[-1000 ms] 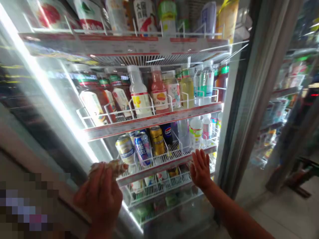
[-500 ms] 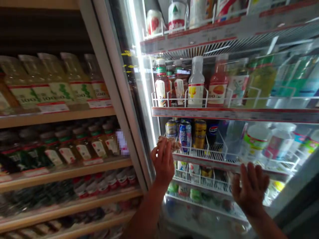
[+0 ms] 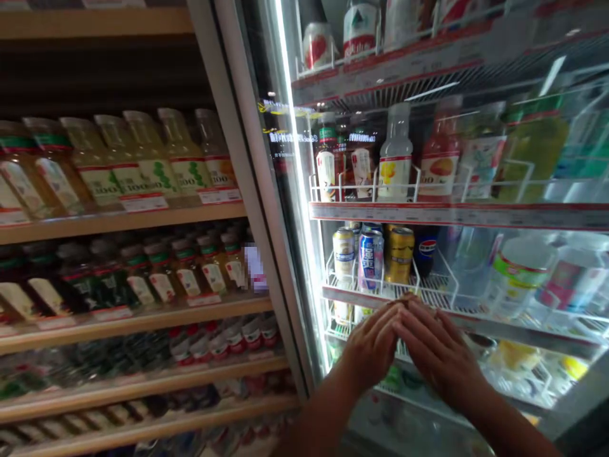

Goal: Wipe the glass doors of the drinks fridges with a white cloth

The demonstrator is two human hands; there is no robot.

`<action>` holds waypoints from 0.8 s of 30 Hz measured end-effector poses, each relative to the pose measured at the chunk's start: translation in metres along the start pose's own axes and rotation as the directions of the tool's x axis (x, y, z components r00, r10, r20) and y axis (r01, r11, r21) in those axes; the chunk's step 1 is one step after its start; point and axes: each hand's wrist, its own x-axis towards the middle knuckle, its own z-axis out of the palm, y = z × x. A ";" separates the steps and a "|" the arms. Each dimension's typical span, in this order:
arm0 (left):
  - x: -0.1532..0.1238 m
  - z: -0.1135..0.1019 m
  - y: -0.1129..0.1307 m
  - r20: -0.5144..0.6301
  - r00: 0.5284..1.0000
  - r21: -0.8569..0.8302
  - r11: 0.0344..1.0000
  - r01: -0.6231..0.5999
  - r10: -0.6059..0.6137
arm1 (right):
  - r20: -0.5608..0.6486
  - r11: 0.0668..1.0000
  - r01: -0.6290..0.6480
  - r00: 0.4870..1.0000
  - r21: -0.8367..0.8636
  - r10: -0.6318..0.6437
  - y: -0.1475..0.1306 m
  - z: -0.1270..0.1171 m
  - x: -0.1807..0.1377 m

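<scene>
My left hand [image 3: 373, 346] and my right hand [image 3: 438, 352] meet fingertip to fingertip in front of a glass-fronted drinks fridge. A crumpled brown rag [image 3: 409, 297] shows a little past the fingertips, pinched between the two hands; most of it is hidden by them. Fingers on both hands are pressed together and bent over the rag. Just beyond, on a wire shelf [image 3: 442, 289], stand a blue can [image 3: 370, 260], a gold can [image 3: 400, 254] and a dark blue can [image 3: 426, 251].
Left of the fridge frame [image 3: 259, 190], wooden shelves [image 3: 124, 222] hold rows of bottled juice [image 3: 157, 152]. A bright light strip [image 3: 288, 95] runs down the fridge's left side. Bottles [image 3: 396, 155] fill the shelf above, and big bottles [image 3: 521, 273] stand at right.
My hands were apart, the left holding the rag and the right open with its fingers spread. They have come together over the rag. The scene has shifted to the right in view.
</scene>
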 end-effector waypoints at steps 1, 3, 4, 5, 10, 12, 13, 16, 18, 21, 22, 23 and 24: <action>-0.005 -0.010 -0.006 -0.007 1.000 0.031 0.999 -0.011 0.011 | 0.015 1.000 -0.012 1.000 -0.011 0.013 0.000 0.002 0.004; -0.019 -0.039 -0.025 -0.098 0.994 0.172 0.985 -0.032 0.050 | -0.004 0.997 -0.068 0.998 -0.021 0.068 -0.002 0.008 0.008; -0.027 -0.056 -0.039 -0.178 0.983 0.274 0.962 -0.005 0.055 | -0.033 0.995 -0.093 0.995 -0.026 0.093 -0.004 0.012 0.010; -0.035 -0.075 -0.055 -0.284 0.958 0.387 0.919 0.074 0.043 | -0.070 0.993 -0.112 0.992 -0.038 0.109 -0.006 0.017 0.011; -0.063 -0.163 -0.146 -0.556 0.829 0.670 0.558 0.490 -0.060 | -0.258 0.964 -0.230 0.947 -0.134 0.191 -0.017 0.046 0.011; -0.067 -0.184 -0.175 -0.529 0.832 0.694 0.479 0.537 -0.167 | -0.312 0.951 -0.273 0.925 -0.143 0.219 -0.019 0.056 0.008; -0.068 -0.191 -0.187 -0.499 0.838 0.706 0.456 0.541 -0.221 | -0.329 0.950 -0.278 0.919 -0.145 0.219 -0.019 0.059 0.006; -0.068 -0.198 -0.213 -0.414 0.845 0.721 0.445 0.531 -0.337 | -0.325 0.943 -0.307 0.912 -0.130 0.252 -0.020 0.063 -0.002; -0.069 -0.197 -0.223 -0.383 0.845 0.712 0.464 0.528 -0.374 | -0.338 0.928 -0.355 0.892 -0.112 0.301 -0.022 0.063 -0.006; -0.079 -0.193 -0.231 -0.339 0.855 0.698 0.504 0.509 -0.394 | -0.378 0.907 -0.413 0.855 -0.084 0.354 -0.024 0.064 -0.009; -0.085 -0.192 -0.232 -0.325 0.864 0.699 0.518 0.493 -0.385 | -0.396 0.903 -0.422 0.846 -0.087 0.357 -0.025 0.064 -0.009; -0.092 -0.192 -0.232 -0.308 0.878 0.708 0.528 0.468 -0.365 | -0.408 0.900 -0.426 0.841 -0.095 0.355 -0.025 0.065 -0.008; -0.101 -0.193 -0.231 -0.289 0.899 0.727 0.536 0.429 -0.328 | -0.426 0.896 -0.431 0.834 -0.105 0.351 -0.026 0.065 -0.006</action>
